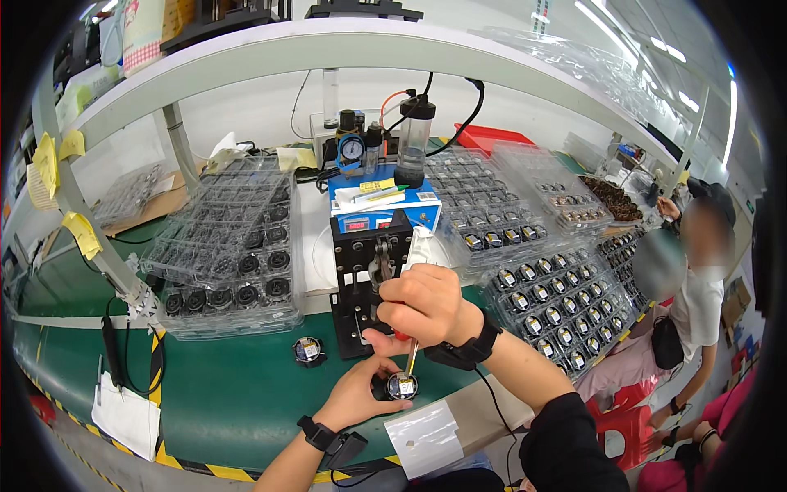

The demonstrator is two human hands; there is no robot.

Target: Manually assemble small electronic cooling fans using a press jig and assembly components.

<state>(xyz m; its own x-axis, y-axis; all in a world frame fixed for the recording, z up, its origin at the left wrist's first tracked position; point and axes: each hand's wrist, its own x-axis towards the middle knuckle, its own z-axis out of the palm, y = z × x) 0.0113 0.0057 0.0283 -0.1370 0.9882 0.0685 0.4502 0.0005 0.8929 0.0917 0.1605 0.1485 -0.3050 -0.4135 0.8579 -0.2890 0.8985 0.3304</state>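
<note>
Red handle (401, 334) | right hand (425, 307) hides most | left hand (365, 393) pinches module (402, 385)

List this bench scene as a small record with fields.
Left hand: holding a round part
Right hand: gripping a slim tool, shaft pointing down at that part
On green bench: another round part, loose
Beyond hands: black fixture, blue box
Left side: stacked clear trays
Right side: filled tray; seated person
</note>
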